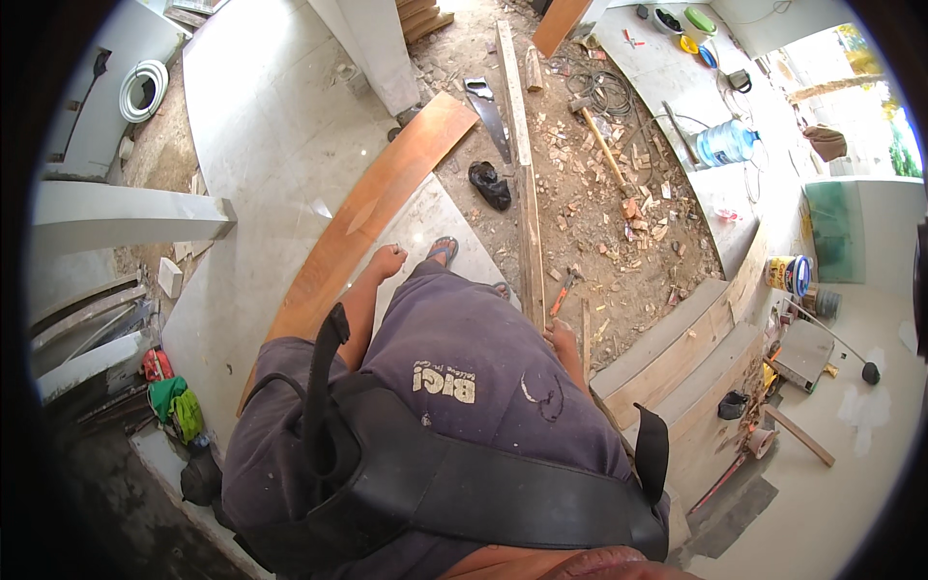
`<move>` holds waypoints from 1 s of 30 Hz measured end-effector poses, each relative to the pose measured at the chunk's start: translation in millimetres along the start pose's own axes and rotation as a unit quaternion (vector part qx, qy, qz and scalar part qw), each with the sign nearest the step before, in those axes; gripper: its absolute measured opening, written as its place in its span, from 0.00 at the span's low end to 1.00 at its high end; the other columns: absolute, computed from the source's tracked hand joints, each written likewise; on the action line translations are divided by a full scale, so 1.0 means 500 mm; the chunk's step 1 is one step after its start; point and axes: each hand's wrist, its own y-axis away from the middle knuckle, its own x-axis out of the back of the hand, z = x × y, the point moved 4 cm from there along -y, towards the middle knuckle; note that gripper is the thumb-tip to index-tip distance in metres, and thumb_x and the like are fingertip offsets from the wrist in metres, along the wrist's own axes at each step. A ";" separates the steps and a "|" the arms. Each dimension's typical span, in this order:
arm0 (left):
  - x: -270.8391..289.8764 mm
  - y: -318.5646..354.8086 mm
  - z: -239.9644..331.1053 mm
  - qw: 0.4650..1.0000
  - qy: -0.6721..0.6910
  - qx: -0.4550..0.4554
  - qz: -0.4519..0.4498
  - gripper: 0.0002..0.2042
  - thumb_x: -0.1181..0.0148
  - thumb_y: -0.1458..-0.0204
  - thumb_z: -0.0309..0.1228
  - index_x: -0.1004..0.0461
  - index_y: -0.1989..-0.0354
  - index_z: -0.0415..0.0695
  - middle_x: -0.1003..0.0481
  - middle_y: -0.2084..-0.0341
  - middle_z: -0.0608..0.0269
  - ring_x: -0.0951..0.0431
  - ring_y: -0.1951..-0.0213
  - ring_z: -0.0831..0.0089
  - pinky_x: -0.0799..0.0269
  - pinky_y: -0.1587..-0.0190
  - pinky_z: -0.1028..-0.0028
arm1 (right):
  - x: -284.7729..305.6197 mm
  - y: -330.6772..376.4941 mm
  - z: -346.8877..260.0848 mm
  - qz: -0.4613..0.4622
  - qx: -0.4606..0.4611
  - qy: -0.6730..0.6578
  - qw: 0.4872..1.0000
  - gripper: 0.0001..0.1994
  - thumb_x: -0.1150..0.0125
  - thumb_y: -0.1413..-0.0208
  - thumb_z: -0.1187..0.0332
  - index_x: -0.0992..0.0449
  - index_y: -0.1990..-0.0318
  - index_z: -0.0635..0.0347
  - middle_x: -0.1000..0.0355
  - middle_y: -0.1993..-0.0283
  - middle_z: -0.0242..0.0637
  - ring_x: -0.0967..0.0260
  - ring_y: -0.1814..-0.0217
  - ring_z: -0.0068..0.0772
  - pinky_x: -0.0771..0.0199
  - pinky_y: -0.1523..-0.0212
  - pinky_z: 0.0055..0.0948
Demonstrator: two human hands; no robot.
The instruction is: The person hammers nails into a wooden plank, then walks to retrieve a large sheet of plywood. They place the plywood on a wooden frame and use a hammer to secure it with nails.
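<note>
This is a building site: broken bricks [633, 208] litter bare dirt [558, 198], with a long-handled hammer [605, 150], a far handsaw [492, 120] and a wooden plank [356, 222] at left.

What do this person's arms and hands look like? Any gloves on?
No gloves show: the left hand and right hand look bare. The left sleeve is short and dark purple-grey, with bare forearm beyond it. The right sleeve can't be made out.
</note>
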 end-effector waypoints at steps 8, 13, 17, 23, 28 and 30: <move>0.004 0.011 0.032 1.000 -0.017 0.002 -0.004 0.17 0.42 0.47 0.40 0.20 0.60 0.38 0.20 0.62 0.46 0.20 0.56 0.58 0.28 0.52 0.64 | 0.003 -0.002 -0.004 0.013 0.006 0.004 1.000 0.21 0.51 0.36 0.56 0.33 0.42 0.59 0.27 0.52 0.39 0.27 0.59 0.33 0.28 0.59 0.37; 0.007 -0.005 0.022 1.000 -0.020 -0.008 -0.001 0.17 0.42 0.47 0.40 0.20 0.60 0.38 0.20 0.62 0.46 0.20 0.57 0.58 0.28 0.52 0.64 | 0.005 -0.015 -0.003 0.008 0.009 0.004 1.000 0.20 0.51 0.36 0.56 0.33 0.42 0.58 0.27 0.53 0.38 0.28 0.59 0.33 0.28 0.59 0.37; 0.012 0.010 0.046 1.000 -0.019 0.002 -0.008 0.17 0.42 0.47 0.40 0.20 0.60 0.38 0.20 0.62 0.46 0.20 0.57 0.58 0.28 0.53 0.64 | 0.013 -0.020 -0.002 0.003 0.001 0.002 1.000 0.20 0.51 0.36 0.56 0.33 0.42 0.58 0.27 0.52 0.37 0.28 0.58 0.33 0.28 0.59 0.36; 0.022 0.038 0.083 0.999 -0.039 0.012 -0.007 0.17 0.42 0.47 0.40 0.20 0.59 0.39 0.20 0.62 0.46 0.20 0.57 0.58 0.28 0.53 0.64 | 0.021 -0.027 0.000 -0.002 0.004 0.014 1.000 0.21 0.51 0.36 0.56 0.33 0.42 0.59 0.27 0.52 0.37 0.28 0.58 0.32 0.28 0.59 0.34; 0.017 0.013 0.051 1.000 -0.024 -0.002 0.001 0.16 0.42 0.47 0.40 0.20 0.60 0.39 0.20 0.61 0.47 0.20 0.56 0.58 0.28 0.53 0.64 | 0.013 -0.023 0.000 -0.007 -0.002 0.006 1.000 0.22 0.52 0.35 0.55 0.34 0.41 0.59 0.27 0.51 0.38 0.27 0.56 0.32 0.28 0.59 0.35; 0.016 0.000 0.027 1.000 -0.011 0.002 -0.002 0.16 0.42 0.47 0.40 0.20 0.60 0.39 0.20 0.61 0.47 0.20 0.56 0.59 0.28 0.53 0.64 | 0.007 -0.019 -0.003 -0.008 -0.004 0.010 1.000 0.22 0.51 0.35 0.55 0.34 0.41 0.59 0.27 0.51 0.38 0.27 0.57 0.32 0.28 0.58 0.35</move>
